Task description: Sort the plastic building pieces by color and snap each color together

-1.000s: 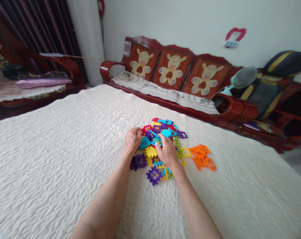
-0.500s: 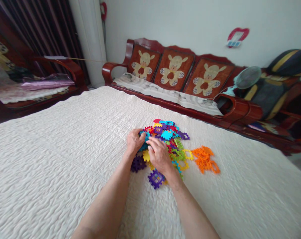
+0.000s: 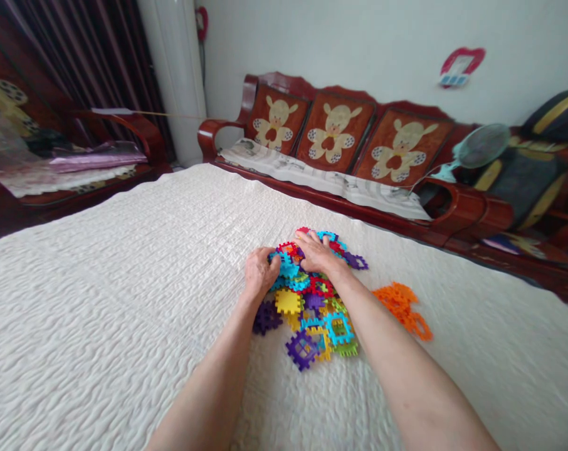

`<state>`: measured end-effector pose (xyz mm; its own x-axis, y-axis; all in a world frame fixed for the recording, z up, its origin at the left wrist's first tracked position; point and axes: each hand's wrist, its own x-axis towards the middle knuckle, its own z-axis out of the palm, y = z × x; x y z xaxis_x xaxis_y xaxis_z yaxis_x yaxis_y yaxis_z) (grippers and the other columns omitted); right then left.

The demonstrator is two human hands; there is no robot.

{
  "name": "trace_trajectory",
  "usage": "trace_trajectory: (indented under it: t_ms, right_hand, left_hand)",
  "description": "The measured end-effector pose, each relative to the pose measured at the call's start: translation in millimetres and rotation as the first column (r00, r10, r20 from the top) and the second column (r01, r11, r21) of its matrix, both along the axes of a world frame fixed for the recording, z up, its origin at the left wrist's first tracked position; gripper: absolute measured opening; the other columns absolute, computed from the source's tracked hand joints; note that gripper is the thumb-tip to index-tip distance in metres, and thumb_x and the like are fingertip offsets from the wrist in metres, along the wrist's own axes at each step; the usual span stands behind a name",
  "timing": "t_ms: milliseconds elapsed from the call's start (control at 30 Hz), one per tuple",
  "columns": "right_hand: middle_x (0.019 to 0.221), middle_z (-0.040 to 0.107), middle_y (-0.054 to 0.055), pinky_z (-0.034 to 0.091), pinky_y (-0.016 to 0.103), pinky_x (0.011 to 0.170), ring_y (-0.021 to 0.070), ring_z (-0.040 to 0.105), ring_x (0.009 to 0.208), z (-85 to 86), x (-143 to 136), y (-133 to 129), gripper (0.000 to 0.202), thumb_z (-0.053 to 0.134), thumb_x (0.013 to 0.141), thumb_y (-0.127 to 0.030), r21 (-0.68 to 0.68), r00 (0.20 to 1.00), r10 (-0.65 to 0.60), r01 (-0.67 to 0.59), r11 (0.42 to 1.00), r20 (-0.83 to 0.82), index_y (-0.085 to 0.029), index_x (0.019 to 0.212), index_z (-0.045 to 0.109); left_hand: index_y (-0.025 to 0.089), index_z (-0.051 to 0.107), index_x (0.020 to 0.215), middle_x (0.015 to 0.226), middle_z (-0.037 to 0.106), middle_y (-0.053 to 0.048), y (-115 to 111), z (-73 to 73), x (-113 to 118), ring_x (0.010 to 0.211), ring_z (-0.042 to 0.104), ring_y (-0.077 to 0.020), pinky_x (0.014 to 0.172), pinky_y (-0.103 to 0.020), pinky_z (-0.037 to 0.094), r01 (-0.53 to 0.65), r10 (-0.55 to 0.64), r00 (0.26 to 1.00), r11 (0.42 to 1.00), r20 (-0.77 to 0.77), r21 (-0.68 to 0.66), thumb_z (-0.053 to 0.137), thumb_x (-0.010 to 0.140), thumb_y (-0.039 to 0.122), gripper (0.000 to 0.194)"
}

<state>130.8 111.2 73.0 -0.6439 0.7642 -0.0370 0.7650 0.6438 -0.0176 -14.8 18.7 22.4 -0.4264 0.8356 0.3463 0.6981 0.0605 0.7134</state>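
Observation:
A heap of colourful plastic interlocking tiles with toothed edges lies on the quilted cover. My left hand (image 3: 261, 273) is closed at the heap's left edge, thumb and fingers around several light-blue interlocking tiles (image 3: 288, 269). Over the far part of the heap, my right hand (image 3: 316, 252) reaches with fingers stretched out, touching the tiles beneath it. A yellow tile (image 3: 288, 302) and a dark purple tile (image 3: 267, 318) lie just below my left hand. Nearest to me are a purple window-shaped tile (image 3: 302, 349) and a light-blue square frame (image 3: 339, 329).
Separate orange tiles (image 3: 401, 307) form a small pile to the right, partly behind my right forearm. The white quilted cover (image 3: 124, 300) spreads all around. Beyond its far edge stand a wooden sofa (image 3: 333, 203) with bear cushions and a small fan (image 3: 481, 147).
My right hand has moved from the heap's middle, close to my left hand, to its far side, uncovering the nearer tiles. My left hand keeps its place at the light-blue tiles.

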Motion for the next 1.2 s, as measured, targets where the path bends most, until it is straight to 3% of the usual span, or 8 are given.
trace_trajectory:
  t_ms: [100,300,433,533,667,900,1033,1200]
  right_hand:
    - [0.151,0.038,0.008,0.018,0.068,0.108,0.0374,0.031,0.136,-0.8,-10.0,9.7,0.053,0.065,0.076,-0.024,-0.045,0.998,-0.035,0.037,0.998,0.046,-0.028,0.128,0.056]
    - [0.138,0.055,0.007,0.022,0.067,0.105,0.0309,0.037,0.132,-8.8,-17.2,8.3,0.046,0.048,0.082,-0.015,0.018,0.996,0.081,-0.08,0.997,-0.048,-0.026,0.126,0.057]
    - [0.127,0.064,0.007,0.022,0.063,0.106,0.0295,0.041,0.129,-8.7,-14.1,3.9,0.041,0.046,0.082,-0.014,0.085,0.989,0.113,-0.105,0.991,-0.093,-0.024,0.117,0.064]
    - [0.119,0.068,0.007,0.027,0.056,0.106,0.028,0.049,0.123,-3.4,-7.6,2.6,0.04,0.048,0.08,-0.013,0.109,0.984,0.1,-0.084,0.99,-0.15,-0.025,0.113,0.068]
    - [0.109,0.072,0.007,0.044,0.037,0.094,0.0234,0.063,0.105,3.2,8.8,1.2,0.041,0.05,0.081,-0.015,0.063,0.959,0.038,-0.021,0.998,-0.281,-0.022,0.117,0.067]
    - [0.108,0.073,0.01,0.05,0.034,0.089,0.0228,0.068,0.098,-1.3,46.0,-0.8,0.048,0.059,0.079,-0.023,-0.047,0.819,-0.16,0.16,0.986,-0.551,-0.017,0.127,0.059]
    - [0.099,0.074,0.006,0.052,0.033,0.083,0.0185,0.07,0.084,-5.7,57.0,-1.1,0.054,0.064,0.075,-0.026,-0.179,0.688,-0.23,0.146,0.973,-0.688,-0.019,0.128,0.056]
    - [0.096,0.074,0.006,0.052,0.035,0.086,0.0207,0.069,0.09,-5.5,58.1,-9.3,0.029,0.061,0.075,-0.031,-0.213,0.64,-0.235,0.112,0.971,-0.732,-0.018,0.1,0.069]
  left_hand:
    - [0.017,0.073,0.101,0.103,0.072,-0.008,0.3,-0.2,0.2,0.1,0.064,-0.0212,0.096,-0.032,0.046,-0.006,0.006,1.0,1.0,-0.008,0.003,0.055,0.084,0.021,0.025]
    - [0.018,0.072,0.102,0.102,0.072,-0.007,1.5,-1.1,-0.7,0.099,0.064,-0.0205,0.095,-0.032,0.046,-0.006,0.006,1.0,1.0,-0.018,-0.006,0.054,0.084,0.022,0.026]
    - [0.017,0.073,0.101,0.103,0.072,-0.008,2.4,-2.7,-1.1,0.1,0.064,-0.0206,0.096,-0.032,0.046,-0.006,0.006,1.0,1.0,-0.013,-0.004,0.054,0.084,0.021,0.026]
    - [0.018,0.073,0.099,0.102,0.072,-0.007,2.4,-3.7,-1.0,0.1,0.064,-0.0203,0.096,-0.032,0.046,-0.007,0.007,1.0,1.0,-0.004,0.005,0.054,0.084,0.022,0.025]
    - [0.019,0.073,0.101,0.104,0.072,-0.007,1.2,-1.6,-0.4,0.101,0.064,-0.0201,0.096,-0.032,0.046,0.0,0.0,1.0,1.0,0.017,-0.009,0.054,0.084,0.022,0.025]
    - [0.019,0.073,0.103,0.107,0.072,-0.006,-0.6,3.5,0.2,0.1,0.066,-0.02,0.094,-0.03,0.049,0.071,-0.07,0.997,0.997,0.034,-0.011,0.054,0.083,0.018,0.027]
    - [0.019,0.074,0.1,0.106,0.073,-0.007,0.9,-0.4,-0.1,0.1,0.066,-0.0211,0.094,-0.031,0.049,0.101,-0.101,0.995,0.994,-0.012,-0.039,0.053,0.083,0.017,0.028]
    - [0.021,0.074,0.101,0.106,0.072,-0.006,2.9,-6.4,-1.3,0.1,0.066,-0.0208,0.094,-0.032,0.049,0.099,-0.1,0.995,0.995,-0.021,-0.017,0.052,0.083,0.02,0.028]
